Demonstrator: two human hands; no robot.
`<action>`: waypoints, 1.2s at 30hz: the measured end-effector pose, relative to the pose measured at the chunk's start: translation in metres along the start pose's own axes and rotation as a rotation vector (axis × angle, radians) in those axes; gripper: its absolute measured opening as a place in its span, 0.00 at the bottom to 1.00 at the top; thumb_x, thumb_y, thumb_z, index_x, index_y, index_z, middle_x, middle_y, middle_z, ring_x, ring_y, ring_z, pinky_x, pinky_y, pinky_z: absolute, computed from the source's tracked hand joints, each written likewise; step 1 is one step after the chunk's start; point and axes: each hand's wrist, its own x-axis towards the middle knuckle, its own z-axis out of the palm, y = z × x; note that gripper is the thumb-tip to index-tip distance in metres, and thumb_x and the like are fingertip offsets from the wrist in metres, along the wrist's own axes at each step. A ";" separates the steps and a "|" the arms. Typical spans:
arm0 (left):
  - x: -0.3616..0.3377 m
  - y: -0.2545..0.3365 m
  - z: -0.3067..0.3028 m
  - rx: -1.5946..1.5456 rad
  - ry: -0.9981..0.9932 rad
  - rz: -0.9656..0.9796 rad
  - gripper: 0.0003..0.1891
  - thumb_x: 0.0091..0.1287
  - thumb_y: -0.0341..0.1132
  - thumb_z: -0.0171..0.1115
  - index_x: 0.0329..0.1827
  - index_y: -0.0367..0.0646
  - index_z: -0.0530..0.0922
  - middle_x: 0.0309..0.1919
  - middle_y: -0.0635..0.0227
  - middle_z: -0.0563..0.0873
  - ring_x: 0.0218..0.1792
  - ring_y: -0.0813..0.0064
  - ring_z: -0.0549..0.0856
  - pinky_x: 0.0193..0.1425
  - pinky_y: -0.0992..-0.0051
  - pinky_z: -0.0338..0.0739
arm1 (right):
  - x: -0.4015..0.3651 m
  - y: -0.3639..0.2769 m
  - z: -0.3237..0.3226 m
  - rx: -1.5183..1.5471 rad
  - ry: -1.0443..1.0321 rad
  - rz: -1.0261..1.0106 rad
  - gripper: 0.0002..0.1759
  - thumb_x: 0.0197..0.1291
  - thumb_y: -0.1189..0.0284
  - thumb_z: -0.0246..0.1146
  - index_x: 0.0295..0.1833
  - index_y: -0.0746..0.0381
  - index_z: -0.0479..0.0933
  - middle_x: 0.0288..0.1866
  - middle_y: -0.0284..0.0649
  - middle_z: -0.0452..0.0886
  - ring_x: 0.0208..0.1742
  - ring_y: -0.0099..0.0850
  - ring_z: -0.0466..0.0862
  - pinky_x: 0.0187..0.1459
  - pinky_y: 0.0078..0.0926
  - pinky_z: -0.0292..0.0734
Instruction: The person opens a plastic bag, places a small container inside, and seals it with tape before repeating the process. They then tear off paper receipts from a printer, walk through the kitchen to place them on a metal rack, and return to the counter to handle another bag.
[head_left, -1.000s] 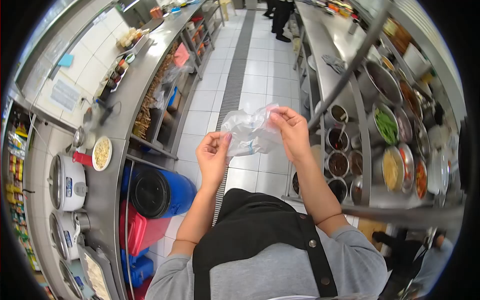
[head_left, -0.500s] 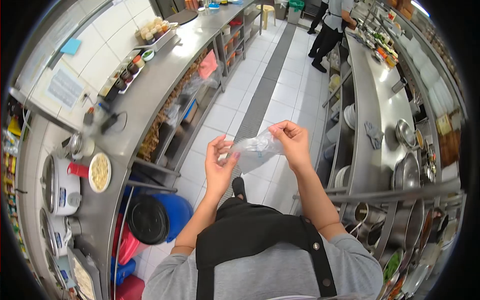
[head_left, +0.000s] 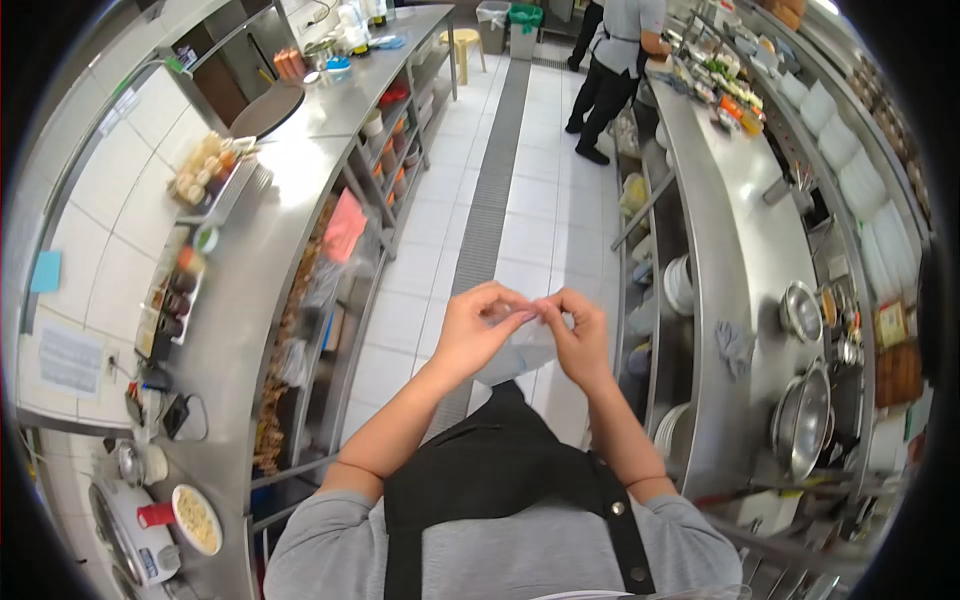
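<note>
A clear plastic bag (head_left: 527,352) hangs below my two hands, in front of the black apron. My left hand (head_left: 483,325) pinches its upper edge between thumb and fingers. Close beside it, almost fingertip to fingertip, my right hand (head_left: 577,335) also pinches the edge. The bag is see-through, and the white floor tiles show behind it. I cannot make out anything inside it.
A steel counter (head_left: 235,300) runs along the left, with an oval plate of pale shredded food (head_left: 197,520) on it. On the right counter (head_left: 715,260) lie a grey glove (head_left: 733,345) and metal bowls (head_left: 800,420). Farther up the aisle a person (head_left: 607,80) stands.
My left hand has closed from a loosely curled pose into a pinch on the bag's edge, and the hands have come together. The view has moved forward along the aisle.
</note>
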 end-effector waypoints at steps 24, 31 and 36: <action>0.545 -0.138 -0.116 -0.430 -0.055 -0.239 0.10 0.69 0.35 0.72 0.37 0.42 0.78 0.29 0.79 0.81 0.28 0.88 0.75 0.33 0.84 0.68 | 0.588 0.222 0.028 0.139 -0.178 -0.004 0.06 0.60 0.80 0.73 0.34 0.67 0.81 0.36 0.37 0.82 0.38 0.24 0.80 0.42 0.21 0.76; 0.749 -0.180 -0.167 -0.153 -0.229 0.167 0.16 0.75 0.41 0.65 0.33 0.39 0.81 0.36 0.75 0.78 0.35 0.84 0.74 0.39 0.81 0.68 | 0.756 0.275 0.026 0.011 -0.027 0.004 0.07 0.65 0.78 0.69 0.35 0.67 0.79 0.33 0.36 0.81 0.36 0.22 0.78 0.42 0.22 0.76; 0.859 -0.166 -0.195 -0.557 -0.224 0.213 0.14 0.77 0.39 0.63 0.37 0.38 0.85 0.36 0.75 0.77 0.28 0.87 0.71 0.32 0.83 0.66 | 0.844 0.319 0.026 0.254 -0.011 0.222 0.06 0.70 0.76 0.66 0.38 0.65 0.78 0.37 0.32 0.82 0.38 0.20 0.77 0.46 0.18 0.72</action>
